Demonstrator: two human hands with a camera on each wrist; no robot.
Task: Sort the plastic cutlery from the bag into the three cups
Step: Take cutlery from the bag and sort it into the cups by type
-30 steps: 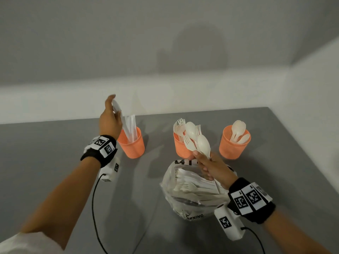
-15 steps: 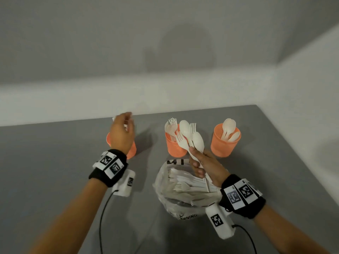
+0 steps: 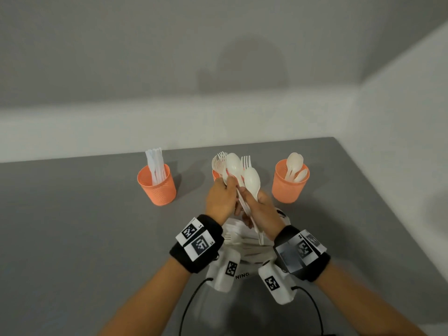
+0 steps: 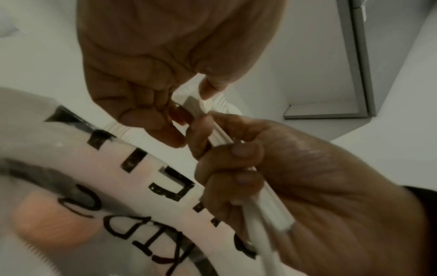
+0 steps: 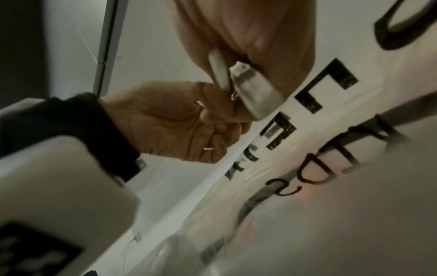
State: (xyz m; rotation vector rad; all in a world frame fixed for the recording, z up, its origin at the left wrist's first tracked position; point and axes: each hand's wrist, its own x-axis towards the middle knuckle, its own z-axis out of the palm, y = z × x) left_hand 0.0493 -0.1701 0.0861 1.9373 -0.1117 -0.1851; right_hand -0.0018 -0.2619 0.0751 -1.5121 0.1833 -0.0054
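Three orange cups stand in a row at the back: the left cup [image 3: 157,187] holds knives, the middle cup [image 3: 215,174] holds forks and is mostly hidden behind my hands, and the right cup [image 3: 289,184] holds spoons. Above the clear cutlery bag [image 3: 244,251], my right hand [image 3: 253,198] grips a bundle of white spoons and forks [image 3: 242,170] by the handles. My left hand [image 3: 229,187] has come up against it and pinches one handle [image 4: 191,107] in the bundle. The right wrist view shows the handle ends [image 5: 253,91] sticking out below my right palm.
The grey table [image 3: 84,226] ends at a white wall behind the cups and on the right. Black cables [image 3: 191,299] run from both wrist units toward me. The bag lies right under my wrists, with several pieces inside.
My left hand has left the knife in the left cup and moved right to the bundle. My right hand still holds the bundle above the bag.
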